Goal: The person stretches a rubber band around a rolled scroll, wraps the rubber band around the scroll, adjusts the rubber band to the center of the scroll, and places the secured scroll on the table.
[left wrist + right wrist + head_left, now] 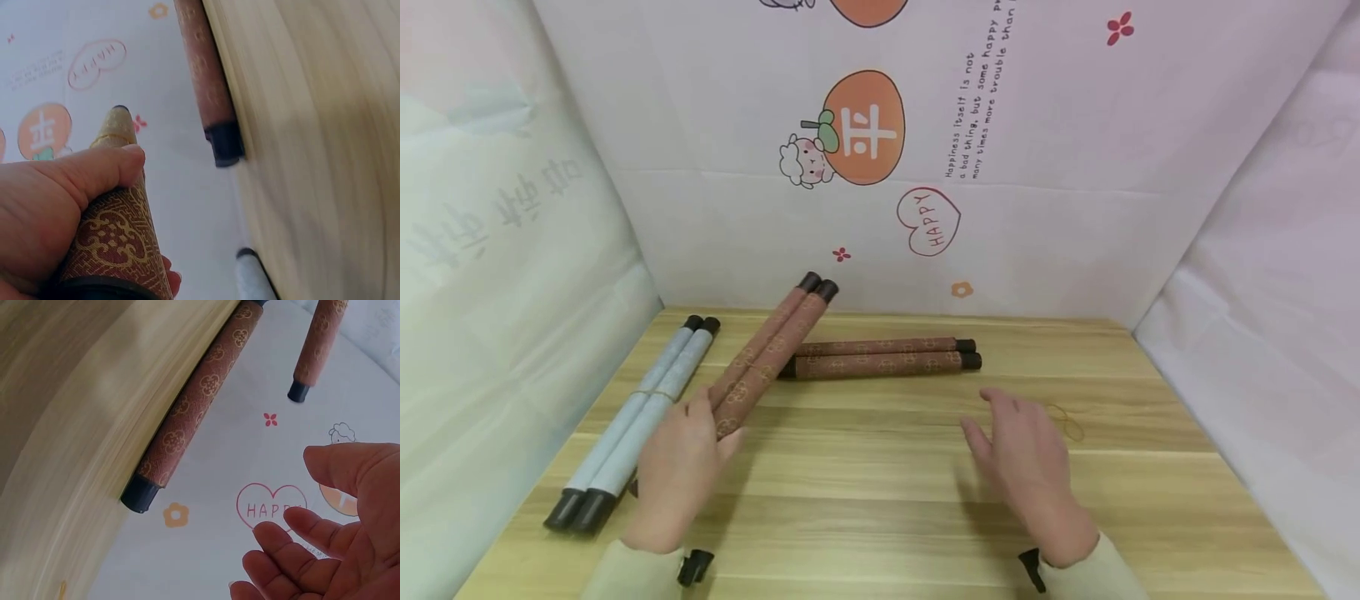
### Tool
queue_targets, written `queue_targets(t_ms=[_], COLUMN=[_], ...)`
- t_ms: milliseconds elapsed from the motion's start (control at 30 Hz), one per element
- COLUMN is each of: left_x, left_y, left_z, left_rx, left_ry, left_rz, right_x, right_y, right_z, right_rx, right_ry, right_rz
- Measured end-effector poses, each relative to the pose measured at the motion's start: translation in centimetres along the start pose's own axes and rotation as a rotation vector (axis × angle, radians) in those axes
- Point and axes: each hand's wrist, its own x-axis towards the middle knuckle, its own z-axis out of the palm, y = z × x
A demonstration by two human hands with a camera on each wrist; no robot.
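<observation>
My left hand (679, 467) grips a pair of brown scrolls (778, 346) with gold flower patterns and black end knobs. They tilt up and away over the table; in the left wrist view my thumb lies along the near scroll (115, 244). A thin yellow line crosses the held scroll farther up in that view. My right hand (1026, 450) hovers over the right of the table, holding nothing, fingers loosely bent. Between the hands, farther back, a second pair of brown scrolls (880, 364) lies side by side, its left end partly hidden behind the held pair.
Left of my left hand lies a pair of pale grey-blue scrolls (638, 417), tied by a thin band. A loose yellow rubber band (1075, 425) rests on the wooden table (865, 475) beside my right hand. White printed sheeting (1045, 233) walls the back and sides.
</observation>
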Motion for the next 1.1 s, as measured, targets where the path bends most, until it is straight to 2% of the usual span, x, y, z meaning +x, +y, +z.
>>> queue_targets(t_ms=[167,267,333,533,667,867,1100], left_x=[0.1,0.2,0.2,0.8,1.2,1.3,1.1], left_y=[-1.7,-2.4,-2.8,-4.0,-4.8,-5.7,-6.0], left_z=[0.3,0.3,0.3,0.4,0.6,1.1,1.6], left_rx=[-0.005,-0.003,-0.008,-0.044,-0.048,-0.041,-0.041], left_ry=[0.014,-0.011,-0.043,-0.23,-0.316,-0.379,-0.415], left_rz=[-0.018,-0.034,-0.057,-0.178,-0.242,-0.297,-0.36], right_x=[-0.1,-0.1,0.0,-0.1,-0.2,-0.2,-0.2], right_y=[0.4,0.5,0.6,0.6,0.6,0.5,0.3], right_z=[-0.2,-0.3,-0.4,-0.4,-0.4,-0.3,-0.3], right_rx=[-0.006,-0.004,-0.003,-0.006,-0.007,-0.007,-0.012], right_ry=[-0.014,-0.032,-0.04,-0.039,-0.042,-0.033,-0.043], right_rz=[-0.003,0.009,0.017,0.006,0.004,-0.01,-0.017])
